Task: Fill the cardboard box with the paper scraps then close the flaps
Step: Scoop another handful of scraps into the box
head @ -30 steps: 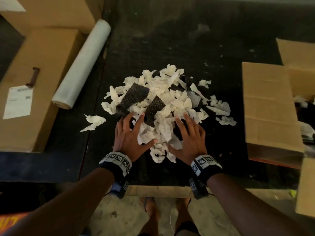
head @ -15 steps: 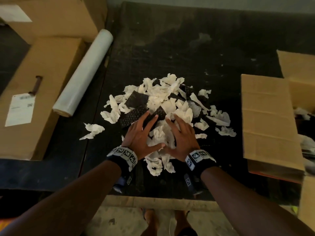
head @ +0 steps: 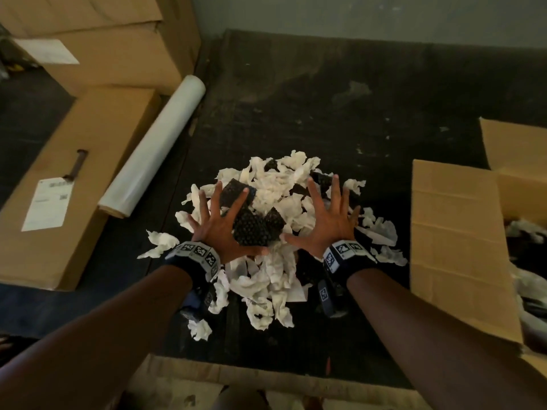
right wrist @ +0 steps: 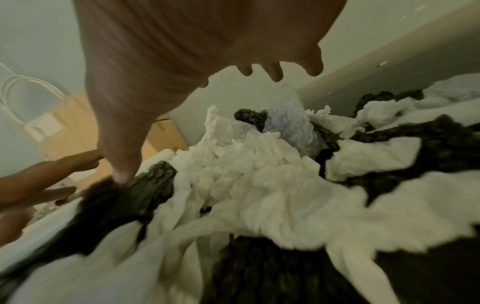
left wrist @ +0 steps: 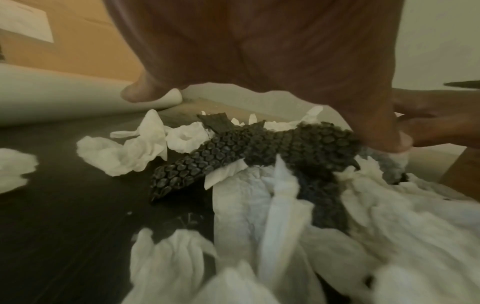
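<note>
A heap of white paper scraps (head: 275, 196) mixed with black bubble-wrap pieces (head: 251, 229) lies on the dark table. My left hand (head: 219, 220) hovers over its left side, fingers spread wide and straight, palm down. Over the right side my right hand (head: 328, 217) is spread the same way. Both thumbs point inward toward the black piece (left wrist: 272, 144) between them. Neither hand holds anything. The open cardboard box (head: 455, 247) stands at the right, its near flap folded out flat, with some scraps (head: 524, 229) visible inside.
A roll of clear film (head: 154, 146) lies left of the heap. Beyond it sit a long flat carton (head: 74, 179) with a label and a dark handle on top, and larger cartons (head: 112, 45) at the back left. A wall runs behind the table.
Both hands have moved forward from the heap's near edge and apart, fingers splayed wider. The heap has been pushed together and some scraps now trail behind the wrists.
</note>
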